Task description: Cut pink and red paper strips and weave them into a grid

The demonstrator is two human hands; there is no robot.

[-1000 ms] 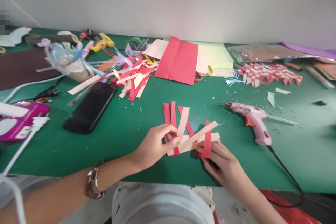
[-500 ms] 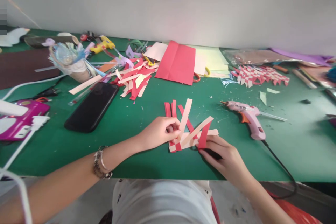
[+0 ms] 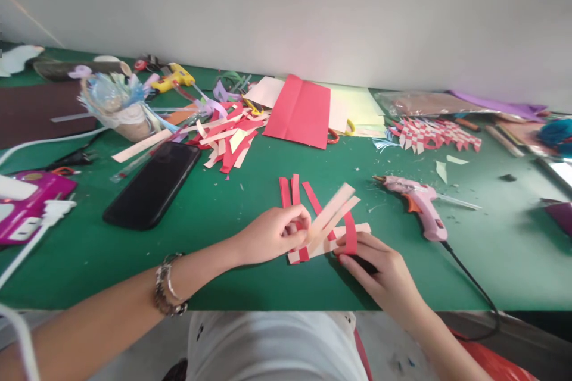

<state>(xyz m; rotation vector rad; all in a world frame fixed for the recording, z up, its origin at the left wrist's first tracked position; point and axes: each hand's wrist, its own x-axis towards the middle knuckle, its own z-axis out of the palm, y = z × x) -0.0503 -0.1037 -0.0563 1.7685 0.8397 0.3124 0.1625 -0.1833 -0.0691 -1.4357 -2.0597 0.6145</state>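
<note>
Between my hands lies a small woven piece of red and pale pink paper strips [image 3: 318,248], its loose ends fanning up and away from me. My left hand [image 3: 279,232] is closed, thumb and forefinger pinching a pale paper strip [image 3: 334,202] that slants up to the right. Gripping the right part of the weave, my right hand [image 3: 378,262] has its thumb below and fingers above. A red strip [image 3: 351,232] bends up in front of those fingers. The strips' crossings under my left fingertips are partly hidden.
A pink glue gun [image 3: 420,199] with a black cord lies to the right. On the left are a black phone [image 3: 154,184] and a magenta device [image 3: 38,202]. Farther back lie loose strips [image 3: 232,137], a red sheet [image 3: 299,110] and a finished-looking checkered weave [image 3: 433,134].
The pale strip in my left hand has swung from nearly upright down to the right, beside another pale strip. The red strip by my right hand is more bent. The view shifted slightly.
</note>
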